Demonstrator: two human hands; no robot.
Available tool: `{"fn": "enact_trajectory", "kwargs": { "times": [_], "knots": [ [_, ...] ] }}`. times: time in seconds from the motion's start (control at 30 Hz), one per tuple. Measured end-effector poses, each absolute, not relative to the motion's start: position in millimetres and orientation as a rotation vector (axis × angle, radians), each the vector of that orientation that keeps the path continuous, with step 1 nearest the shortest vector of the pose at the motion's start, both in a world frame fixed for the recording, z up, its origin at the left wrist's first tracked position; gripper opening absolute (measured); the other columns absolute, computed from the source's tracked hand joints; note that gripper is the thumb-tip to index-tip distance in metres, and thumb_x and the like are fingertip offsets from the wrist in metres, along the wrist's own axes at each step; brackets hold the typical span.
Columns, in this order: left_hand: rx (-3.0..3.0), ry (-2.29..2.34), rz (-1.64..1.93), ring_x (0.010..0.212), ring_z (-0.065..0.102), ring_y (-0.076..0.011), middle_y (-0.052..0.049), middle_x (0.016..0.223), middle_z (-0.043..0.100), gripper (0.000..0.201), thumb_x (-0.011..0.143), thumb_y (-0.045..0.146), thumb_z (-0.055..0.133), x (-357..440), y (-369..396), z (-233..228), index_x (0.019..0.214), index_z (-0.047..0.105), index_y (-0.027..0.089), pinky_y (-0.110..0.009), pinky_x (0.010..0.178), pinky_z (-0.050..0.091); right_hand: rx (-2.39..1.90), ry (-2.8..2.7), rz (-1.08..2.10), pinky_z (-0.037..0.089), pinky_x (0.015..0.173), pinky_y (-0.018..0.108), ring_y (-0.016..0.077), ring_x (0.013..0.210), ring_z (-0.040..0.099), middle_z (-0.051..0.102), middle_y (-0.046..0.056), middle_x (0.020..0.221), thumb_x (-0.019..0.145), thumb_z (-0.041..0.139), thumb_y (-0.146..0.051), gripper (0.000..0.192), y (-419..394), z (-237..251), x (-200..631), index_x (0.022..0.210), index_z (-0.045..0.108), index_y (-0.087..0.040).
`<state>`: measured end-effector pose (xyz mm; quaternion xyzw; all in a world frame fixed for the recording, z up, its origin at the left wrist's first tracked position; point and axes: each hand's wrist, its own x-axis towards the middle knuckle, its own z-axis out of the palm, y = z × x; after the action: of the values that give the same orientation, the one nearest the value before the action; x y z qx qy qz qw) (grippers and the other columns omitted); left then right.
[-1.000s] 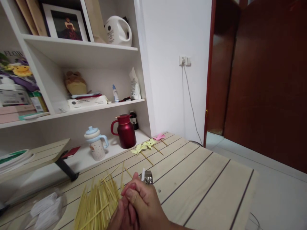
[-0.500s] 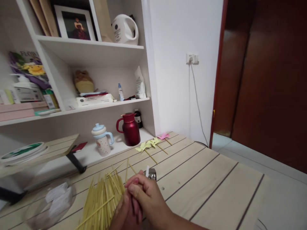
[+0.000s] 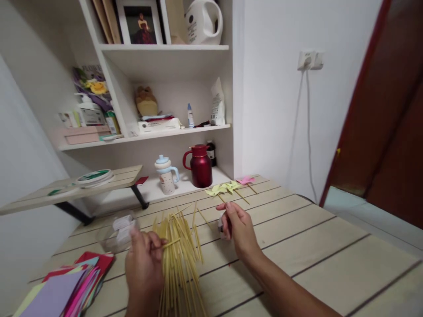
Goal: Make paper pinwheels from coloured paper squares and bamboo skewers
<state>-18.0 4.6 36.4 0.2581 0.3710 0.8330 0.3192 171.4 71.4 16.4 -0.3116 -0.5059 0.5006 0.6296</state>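
A loose pile of thin yellow wooden sticks [image 3: 180, 255] lies on the light wooden table [image 3: 297, 246]. My left hand [image 3: 143, 266] rests at the pile's left side and pinches one stick between its fingertips. My right hand [image 3: 239, 229] is to the right of the pile, fingers curled around a small object [image 3: 220, 228] that is mostly hidden. Beyond it lie two yellow paper pinwheels [image 3: 223, 190] and a pink one [image 3: 246, 180] on sticks.
A stack of coloured paper [image 3: 62, 288] lies at the near left. A clear plastic tub [image 3: 117, 231] stands left of the sticks. At the back are a red jug [image 3: 200, 166], a pale cup [image 3: 165, 175] and white shelves [image 3: 161, 48]. A door [image 3: 393, 132] is on the right.
My hands, clasped together before, have come apart: the left moved to the stick pile and pinched a stick, the right stayed to the right. The camera swung left and down, showing the coloured paper.
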Motion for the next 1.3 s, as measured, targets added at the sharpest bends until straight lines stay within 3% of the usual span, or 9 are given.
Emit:
{"fn": "enact_trajectory", "kwargs": {
  "times": [0.2,0.3,0.37,0.43,0.53,0.7,0.83,1.07,1.3],
  "knots": [
    [1.024,1.315,2.174,0.040,0.043,-0.0118,0.005,0.037,0.037,0.058,0.096,0.049,0.035,-9,-19,38,0.043,0.034,0.025,-0.028,0.057,0.048,-0.761,-1.564,1.051,0.029,0.044,0.023,0.0106,0.041,0.038,0.045,-0.006,0.049,0.097,0.043,-0.049,0.039,54,13,165,0.088,0.065,-0.017],
    [1.274,1.536,2.049,0.045,0.051,-0.0141,0.003,0.041,0.047,0.056,0.097,0.044,0.034,-11,-43,33,0.045,0.041,0.025,-0.029,0.052,0.046,-0.739,-1.783,1.011,0.032,0.050,0.025,0.0130,0.047,0.044,0.046,-0.005,0.050,0.098,0.041,-0.046,0.040,45,9,157,0.084,0.066,-0.017],
    [1.478,1.704,1.906,0.052,0.058,-0.0159,0.000,0.054,0.062,0.044,0.092,0.043,0.044,-25,-60,26,0.057,0.061,0.024,-0.031,0.056,0.048,-0.720,-1.871,1.012,0.032,0.051,0.025,0.0140,0.049,0.046,0.045,-0.004,0.050,0.097,0.041,-0.044,0.041,41,7,153,0.082,0.066,-0.016],
    [1.660,1.860,1.792,0.081,0.069,-0.0256,-0.006,0.080,0.076,0.021,0.076,0.043,0.064,-49,-77,21,0.072,0.075,0.025,-0.041,0.081,0.050,-0.698,-1.919,1.019,0.033,0.052,0.025,0.0143,0.048,0.046,0.045,-0.004,0.049,0.097,0.040,-0.043,0.041,39,6,150,0.081,0.066,-0.016],
    [1.849,2.098,1.586,0.112,0.061,-0.0374,-0.012,0.117,0.073,0.036,0.068,0.030,0.069,-101,-101,25,0.104,0.077,0.029,-0.056,0.100,0.039,-0.681,-1.939,1.012,0.033,0.052,0.025,0.0143,0.048,0.045,0.045,-0.005,0.049,0.097,0.039,-0.042,0.040,37,5,149,0.081,0.066,-0.016],
    [2.006,3.112,0.067,0.134,0.044,-0.0380,-0.012,0.144,0.053,0.046,0.077,0.030,0.059,-178,-137,53,0.123,0.067,0.025,-0.056,0.107,0.031,-0.683,-1.973,0.962,0.036,0.057,0.026,0.0152,0.053,0.049,0.048,-0.003,0.054,0.097,0.039,-0.038,0.038,36,6,149,0.078,0.064,-0.017],
    [1.636,3.032,-0.419,0.142,0.033,-0.0313,-0.004,0.155,0.036,0.060,0.080,0.050,0.055,-205,-156,70,0.137,0.051,0.032,-0.051,0.108,0.031,-0.676,-1.993,0.931,0.035,0.057,0.026,0.0149,0.053,0.048,0.047,-0.003,0.054,0.097,0.040,-0.037,0.037,35,6,147,0.073,0.061,-0.018],
    [1.619,2.897,-0.075,0.138,0.041,-0.0331,-0.006,0.149,0.049,0.054,0.074,0.051,0.055,-236,-158,50,0.124,0.065,0.032,-0.057,0.105,0.035,-0.619,-2.034,0.909,0.033,0.054,0.025,0.0139,0.051,0.047,0.046,-0.004,0.052,0.097,0.040,-0.035,0.037,30,8,147,0.073,0.062,-0.018],
    [1.542,2.659,0.733,0.112,0.066,-0.0286,-0.008,0.117,0.073,0.043,0.071,0.050,0.054,-268,-154,38,0.099,0.075,0.024,-0.039,0.097,0.049,-0.593,-2.088,0.888,0.033,0.055,0.026,0.0141,0.053,0.048,0.048,-0.003,0.055,0.097,0.040,-0.034,0.036,22,14,147,0.074,0.064,-0.018]
  ]
}}
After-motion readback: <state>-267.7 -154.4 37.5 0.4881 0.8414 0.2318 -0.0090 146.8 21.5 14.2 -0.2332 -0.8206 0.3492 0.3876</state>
